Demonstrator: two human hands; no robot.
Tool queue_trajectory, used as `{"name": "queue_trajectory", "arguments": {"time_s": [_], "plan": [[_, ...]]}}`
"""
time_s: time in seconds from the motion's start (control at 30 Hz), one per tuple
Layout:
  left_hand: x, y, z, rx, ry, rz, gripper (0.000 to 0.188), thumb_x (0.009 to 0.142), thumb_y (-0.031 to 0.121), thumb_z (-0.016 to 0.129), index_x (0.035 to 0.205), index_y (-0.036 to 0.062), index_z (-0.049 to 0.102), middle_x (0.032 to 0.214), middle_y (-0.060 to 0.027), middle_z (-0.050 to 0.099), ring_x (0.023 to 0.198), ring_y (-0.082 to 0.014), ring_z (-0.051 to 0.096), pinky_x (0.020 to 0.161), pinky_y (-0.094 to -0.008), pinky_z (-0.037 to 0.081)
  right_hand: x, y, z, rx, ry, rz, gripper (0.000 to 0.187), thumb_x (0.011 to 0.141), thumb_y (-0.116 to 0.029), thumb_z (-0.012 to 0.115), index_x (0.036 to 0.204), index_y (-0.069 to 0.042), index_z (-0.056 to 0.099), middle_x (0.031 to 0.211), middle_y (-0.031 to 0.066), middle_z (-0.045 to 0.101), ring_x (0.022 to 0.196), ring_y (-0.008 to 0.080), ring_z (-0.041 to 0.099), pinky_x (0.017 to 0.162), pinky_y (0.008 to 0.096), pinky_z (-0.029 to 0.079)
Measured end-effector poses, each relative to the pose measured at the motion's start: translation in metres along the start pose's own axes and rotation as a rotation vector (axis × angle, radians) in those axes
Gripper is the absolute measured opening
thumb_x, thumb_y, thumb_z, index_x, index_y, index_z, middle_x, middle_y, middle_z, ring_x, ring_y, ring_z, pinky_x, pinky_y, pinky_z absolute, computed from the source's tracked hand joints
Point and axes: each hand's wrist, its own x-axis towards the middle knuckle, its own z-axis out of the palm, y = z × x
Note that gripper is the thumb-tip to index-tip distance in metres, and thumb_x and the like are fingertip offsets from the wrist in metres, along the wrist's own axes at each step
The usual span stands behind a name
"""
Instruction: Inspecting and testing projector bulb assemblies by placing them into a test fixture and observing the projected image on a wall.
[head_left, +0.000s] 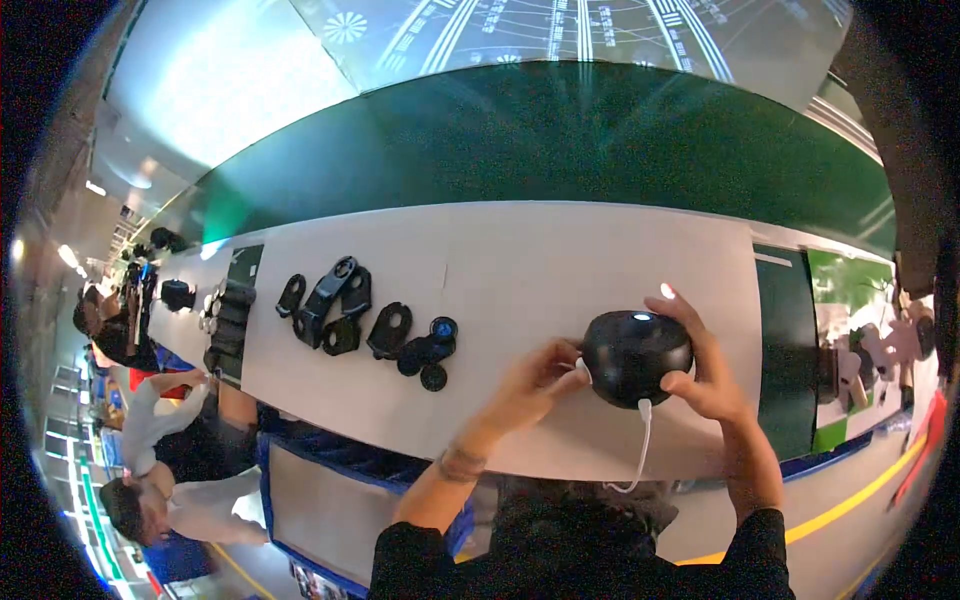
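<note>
A glossy black, rounded housing (632, 362) rests on the white worktop in front of me, with a small bright reflection on top. A white cable (643, 450) is attached at its near side and hangs down past the table's front edge. My right hand (708, 375) curves round the housing's right side, thumb on the near part and fingers at the back. At the left side, my left hand (545, 380) has its thumb and fingers pinched on a small white piece (583, 370) against the housing. The kind of that piece cannot be made out.
Several black moulded parts (330, 300) with round holes lie to the left, beside small black round parts (433, 377). Dark green strips (785, 350) bound the white worktop (520, 270). Co-workers sit farther left; one in white sleeves (215, 505) is closest. A blue-edged cart (320, 500) stands below.
</note>
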Motion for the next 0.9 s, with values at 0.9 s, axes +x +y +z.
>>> {"name": "queue_trajectory", "arguments": {"time_s": [0.9], "plan": [[-0.005,0.026,-0.004,0.059,0.074,-0.075,0.019,0.099,0.008,0.055,0.117,0.0011,0.058,0.12,-0.0056,0.062,0.104,-0.011,0.056,0.091,-0.0262,0.046,0.003,0.009,-0.009,-0.022,-0.005,-0.053,0.102,0.074,-0.041,0.083,0.148,0.002,0.029,0.128,0.0209,0.058,0.118,0.0297,0.058,0.105,0.0413,0.041]]}}
